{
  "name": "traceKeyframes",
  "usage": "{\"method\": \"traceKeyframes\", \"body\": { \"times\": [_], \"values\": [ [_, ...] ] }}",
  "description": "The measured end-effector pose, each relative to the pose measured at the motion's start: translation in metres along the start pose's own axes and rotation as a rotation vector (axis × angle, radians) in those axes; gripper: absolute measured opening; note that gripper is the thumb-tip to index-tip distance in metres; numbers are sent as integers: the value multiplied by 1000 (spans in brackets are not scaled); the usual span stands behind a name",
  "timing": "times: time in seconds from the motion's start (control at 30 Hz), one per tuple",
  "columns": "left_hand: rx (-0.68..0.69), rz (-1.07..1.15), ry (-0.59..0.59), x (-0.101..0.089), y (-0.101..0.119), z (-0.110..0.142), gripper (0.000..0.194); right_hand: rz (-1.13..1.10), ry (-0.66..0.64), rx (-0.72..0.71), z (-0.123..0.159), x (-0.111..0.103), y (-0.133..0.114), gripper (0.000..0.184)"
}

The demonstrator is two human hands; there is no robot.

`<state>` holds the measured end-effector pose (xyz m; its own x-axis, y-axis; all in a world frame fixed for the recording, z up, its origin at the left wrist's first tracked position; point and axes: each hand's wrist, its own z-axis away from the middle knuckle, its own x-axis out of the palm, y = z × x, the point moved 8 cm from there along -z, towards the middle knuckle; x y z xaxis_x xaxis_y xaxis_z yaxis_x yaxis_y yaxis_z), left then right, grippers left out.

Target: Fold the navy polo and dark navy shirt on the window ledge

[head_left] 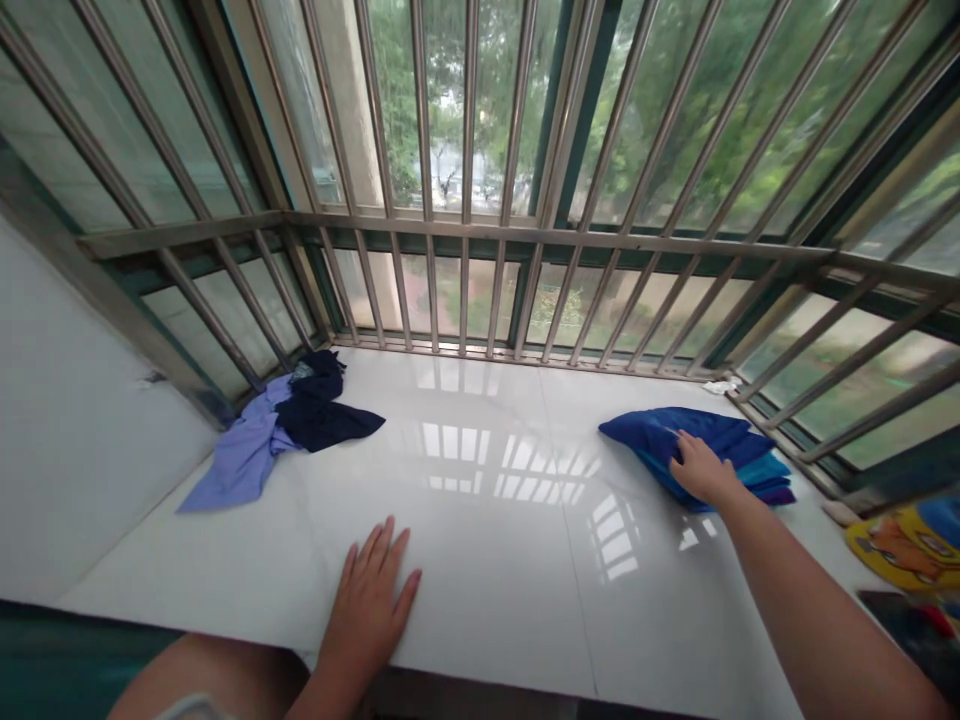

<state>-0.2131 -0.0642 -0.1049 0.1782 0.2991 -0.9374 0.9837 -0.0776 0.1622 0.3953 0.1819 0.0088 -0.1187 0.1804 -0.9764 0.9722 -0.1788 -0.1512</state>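
Note:
My left hand [371, 590] lies flat on the white glossy sill [480, 600], fingers stretched and slightly apart, with nothing under it but the surface. Over at the right, my right hand [701, 470] is on a stack of folded cloths, its fingers bent against the top dark blue cloth [652, 430] and seeming to pinch it. Teal cloth [765, 470] and purple cloth [780, 495] edges show below the blue one. My right fingertips are partly hidden. On the left, a lavender cloth [244, 455] and a dark navy cloth [322, 422] lie crumpled together.
Metal window bars [465, 240] enclose the sill on three sides. A white wall [82, 400] stands at the left. By the right edge are a yellow printed item [900, 550] and a dark object [911, 625]. A small white scrap [721, 386] lies in the far right corner.

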Motion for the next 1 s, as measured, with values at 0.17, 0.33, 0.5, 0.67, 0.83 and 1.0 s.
{"method": "traceKeyframes", "body": {
  "times": [0.17, 0.33, 0.5, 0.67, 0.83, 1.0],
  "values": [
    [18, -5, 25, -4, 3, 1, 56, 120, -4, -22, 32, 27, 10, 68],
    [2, 30, 25, -6, 1, 0, 52, 113, 63, -19, 52, 27, 9, 68],
    [-123, 117, 64, -13, -40, -52, 42, 47, 98, 34, 91, 23, 8, 77],
    [-383, 38, 150, -35, -120, -148, 62, -137, 247, -128, 191, 35, -21, 73],
    [-508, 47, -4, -41, -156, -206, 43, -247, 156, -428, 293, 86, -44, 63],
    [-344, 135, -99, -19, -71, -194, 36, -196, 16, -510, 331, 128, -46, 58]
  ]
}}
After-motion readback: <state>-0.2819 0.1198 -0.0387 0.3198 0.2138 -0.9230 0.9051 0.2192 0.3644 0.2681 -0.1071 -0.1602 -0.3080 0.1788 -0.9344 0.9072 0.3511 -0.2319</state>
